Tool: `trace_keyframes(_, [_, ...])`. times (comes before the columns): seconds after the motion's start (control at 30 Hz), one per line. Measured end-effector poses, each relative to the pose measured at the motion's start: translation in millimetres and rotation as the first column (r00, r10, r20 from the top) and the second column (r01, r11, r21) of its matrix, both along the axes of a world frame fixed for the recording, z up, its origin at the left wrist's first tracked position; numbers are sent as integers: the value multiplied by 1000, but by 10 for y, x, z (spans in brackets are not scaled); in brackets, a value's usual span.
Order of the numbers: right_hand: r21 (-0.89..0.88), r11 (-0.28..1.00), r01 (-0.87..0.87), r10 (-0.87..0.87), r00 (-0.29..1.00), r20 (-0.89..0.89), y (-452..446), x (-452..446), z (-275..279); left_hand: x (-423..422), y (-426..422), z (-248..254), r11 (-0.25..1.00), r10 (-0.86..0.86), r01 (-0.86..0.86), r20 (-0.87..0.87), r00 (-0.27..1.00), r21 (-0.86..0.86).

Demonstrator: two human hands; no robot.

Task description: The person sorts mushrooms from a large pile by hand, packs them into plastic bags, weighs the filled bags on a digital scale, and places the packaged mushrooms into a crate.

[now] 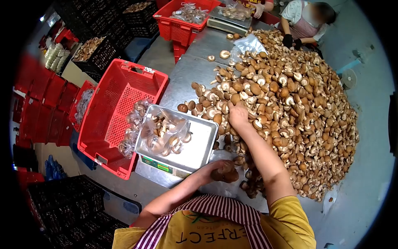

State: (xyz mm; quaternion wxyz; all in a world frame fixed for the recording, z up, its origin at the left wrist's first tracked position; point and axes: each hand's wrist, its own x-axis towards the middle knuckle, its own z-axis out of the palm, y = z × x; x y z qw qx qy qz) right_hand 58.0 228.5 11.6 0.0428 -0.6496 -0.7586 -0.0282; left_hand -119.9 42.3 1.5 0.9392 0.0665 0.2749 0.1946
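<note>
A big heap of shiitake mushrooms [302, 120] covers the right side of the metal table. My right hand [238, 116] is at the heap's near left edge, fingers curled down onto a mushroom [235, 98]; its fingertips are partly hidden. Low in front of my apron, my left hand [210, 169] is closed around a few brown mushrooms [226, 172]. Beside it stands a digital scale [199, 143], carrying an open clear plastic bag [163, 133] with several mushrooms inside. More clear plastic lies under and near my left hand.
Left of the scale sits a red crate [97, 124] holding bagged mushrooms [134, 128]. A second red crate [166, 20] and another scale [228, 25] are at the far end. Two co-workers stand there, one with dark gloves [287, 40]. Black crates [66, 203] are stacked lower left.
</note>
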Motion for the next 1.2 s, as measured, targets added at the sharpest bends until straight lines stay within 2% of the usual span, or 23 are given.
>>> trace_keyframes(0.07, [-233,962,141,-169,980,-107,24,-3,181,-54,-9,-38,1000,11,-11,12,1000,29])
trace_keyframes(0.13, [-13,994,110,-106,913,-394,-14,237,-93,-95,9,-59,998,21,-23,34,999,59])
trace_keyframes(0.17, [-147,981,125,-186,818,-545,-81,260,77,-122,17,-66,998,9,-16,122,992,55])
trace_keyframes(0.2, [-284,951,120,-286,692,-663,-184,276,311,-128,12,-70,999,-6,-4,209,978,48])
trace_keyframes(0.23, [-357,932,63,-337,513,-790,-294,329,375,-109,19,-52,999,-11,2,213,977,43])
trace_keyframes(0.27, [-185,983,-23,-175,218,-960,-415,334,318,-78,52,-10,997,-18,5,173,985,73])
trace_keyframes(0.37, [-124,990,66,-140,394,-909,-895,356,648,29,163,197,985,-27,8,112,993,170])
trace_keyframes(0.4, [45,996,83,-13,594,-805,-1035,325,811,48,198,251,972,-9,-12,88,996,236])
trace_keyframes(0.47, [382,923,-41,265,789,-555,-1197,375,868,57,266,327,973,-18,-14,135,991,232])
trace_keyframes(0.53, [414,907,-81,304,805,-509,-1342,376,895,71,312,464,971,2,-47,190,982,233])
trace_keyframes(0.57, [429,895,-125,340,813,-472,-1397,373,871,84,346,265,959,-53,-33,296,954,281])
trace_keyframes(0.63, [452,868,-205,409,812,-417,-1476,400,648,51,327,523,965,-36,-22,214,976,262])
trace_keyframes(0.67, [97,969,-228,241,777,-582,-1520,332,796,52,336,616,971,-24,-8,134,991,239])
trace_keyframes(0.7, [-263,930,-258,17,742,-671,-1564,253,949,65,319,486,982,-37,5,166,985,188])
trace_keyframes(0.73, [-144,934,-327,161,745,-647,-1652,251,875,64,274,384,977,-69,31,175,982,210])
trace_keyframes(0.8, [-20,945,-326,213,661,-719,-1783,323,769,43,232,364,992,-17,-10,211,977,128])
trace_keyframes(0.83, [-6,951,-309,212,667,-714,-1742,392,819,32,193,281,990,-38,7,213,976,144])
trace_keyframes(0.93, [-280,953,-113,-50,855,-516,-1136,690,1200,14,114,76,994,4,-31,257,966,101])
trace_keyframes(0.97, [219,975,-24,110,915,-388,-995,910,1086,17,104,104,994,7,-34,251,968,103])
trace_keyframes(1.0, [156,982,107,-14,864,-504,-752,1163,1205,17,92,118,994,12,-39,244,970,105])
trace_keyframes(1.07, [370,885,282,-202,949,-240,-457,1554,1249,19,87,53,992,8,-34,220,976,118])
trace_keyframes(1.13, [377,779,501,-484,863,-146,-278,1852,1176,25,95,45,991,25,-52,219,976,120])
trace_keyframes(1.2, [324,776,540,-498,841,-210,-248,1940,954,11,84,44,992,41,-63,189,981,109])
